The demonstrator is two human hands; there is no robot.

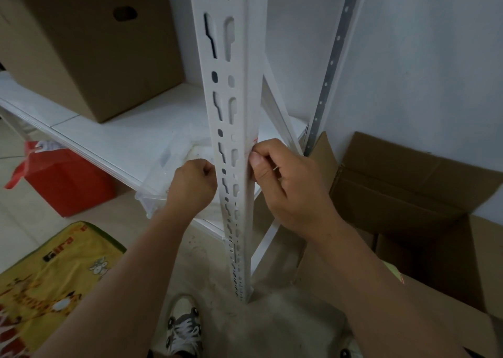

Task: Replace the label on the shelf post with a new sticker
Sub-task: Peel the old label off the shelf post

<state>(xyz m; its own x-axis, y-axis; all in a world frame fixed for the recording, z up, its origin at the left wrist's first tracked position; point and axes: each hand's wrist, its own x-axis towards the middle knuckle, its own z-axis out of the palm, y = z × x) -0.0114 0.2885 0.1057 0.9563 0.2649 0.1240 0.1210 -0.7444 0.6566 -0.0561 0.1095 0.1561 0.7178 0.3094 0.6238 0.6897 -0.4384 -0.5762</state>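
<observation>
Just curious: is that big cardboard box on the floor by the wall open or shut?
Open. The cardboard box by the wall has its flaps folded outward, and its dark inside shows.

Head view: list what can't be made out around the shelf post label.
- Label: only a red-and-white sliver shows; the right hand and the shelf post edge hide the rest, print unreadable.
- Left hand: fingers curl behind the post; contents, if any, unseen.
- New sticker: not identifiable in the head view.
</observation>
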